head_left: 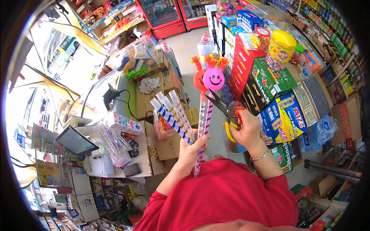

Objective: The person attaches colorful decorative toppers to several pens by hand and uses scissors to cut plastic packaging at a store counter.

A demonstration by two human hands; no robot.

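My left hand is closed around several clear plastic tubes with spiral stripes. Blue-striped tubes fan out to the left, beside orange- and purple-striped ones. Two more tubes rise upright from the same hand, topped by a pink smiley-face head and a red one partly behind it. Small red and yellow pieces stick up above both heads. My right hand grips scissors with a red and a yellow handle loop. Their dark blades are spread apart, with the tips close to the tube just under the pink head.
On the left, a counter holds a tablet, a phone and bagged striped tubes. Cardboard boxes stand beside it. To the right are stacked drink cartons, a yellow-lidded candy jar and a glass counter. Red fridges stand at the back.
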